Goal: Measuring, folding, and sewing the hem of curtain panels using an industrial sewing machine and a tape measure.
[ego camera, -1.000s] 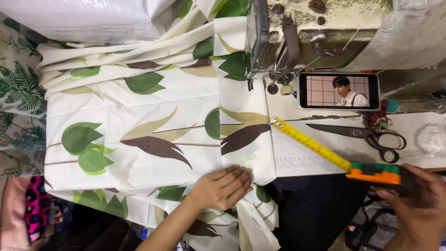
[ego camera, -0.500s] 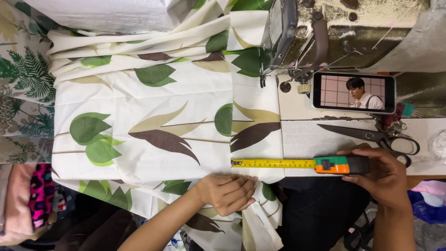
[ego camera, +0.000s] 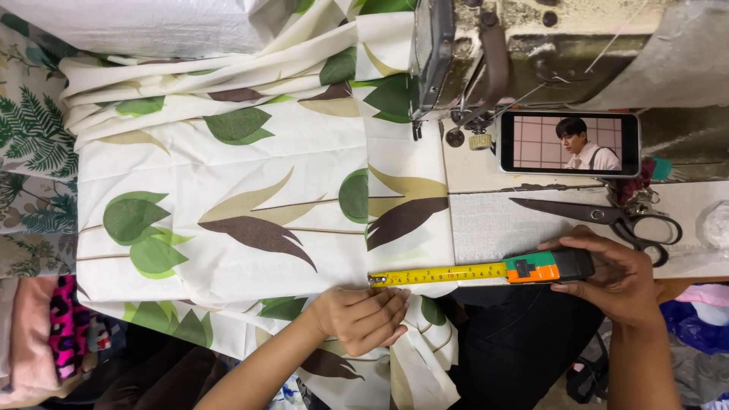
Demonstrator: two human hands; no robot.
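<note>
Tape measure (ego camera: 550,267), orange and green case with black end, sits in the right hand (ego camera: 619,277); grip is pinching the case from above and below, fingers wrapped over the top, thumb under. Yellow blade (ego camera: 437,274) runs flat leftward along the near edge of the leaf-print fabric (ego camera: 250,190), its metal tip reaching the left hand (ego camera: 363,317). Left hand lies palm down with fingers curled together, pressing the cloth and tape end where the fabric folds over the counter (ego camera: 493,224) edge; likely that pins the tip and holds the cloth taut so the blade reads straight. Fabric is spread smooth across the counter, with its far end bunched up by the sewing machine (ego camera: 486,53), hem side hanging off the front. Scissors (ego camera: 607,216) lie closed on the counter just behind the tape case, near the right hand but not touching. Phone (ego camera: 569,143) is propped on its side against the machine base, screen facing the person. No real containers visible; a heap of other cloth (ego camera: 45,334) sits low at left, contents underneath cannot be told.
</note>
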